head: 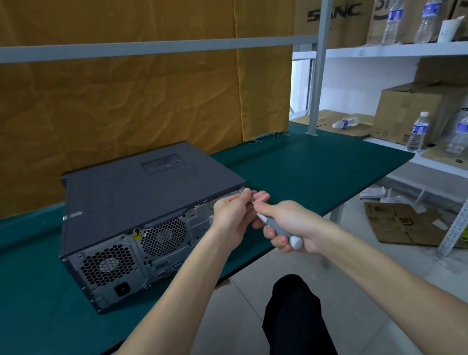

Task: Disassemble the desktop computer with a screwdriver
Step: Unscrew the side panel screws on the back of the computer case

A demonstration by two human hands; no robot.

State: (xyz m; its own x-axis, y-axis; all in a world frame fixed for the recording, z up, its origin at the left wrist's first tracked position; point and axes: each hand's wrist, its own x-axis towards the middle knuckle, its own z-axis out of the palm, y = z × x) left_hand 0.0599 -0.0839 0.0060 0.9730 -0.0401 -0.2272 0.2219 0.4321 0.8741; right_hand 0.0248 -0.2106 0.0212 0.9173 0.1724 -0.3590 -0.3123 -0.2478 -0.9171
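Green bench [311, 165], desktop computer [133, 203] rear-facing, right hand [291, 229] gripping screwdriver [280, 230], left hand [234, 215] pinching its shaft (tip hidden)

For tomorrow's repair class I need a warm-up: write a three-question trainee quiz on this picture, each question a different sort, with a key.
1. True or false: the computer case lies on its side with its rear panel toward the person.
2. Which hand grips the screwdriver handle? A) left hand B) right hand C) neither
3. Fill in: the screwdriver's tip points at the case's upper ____ rear corner.

Key: 1 true; 2 B; 3 right.
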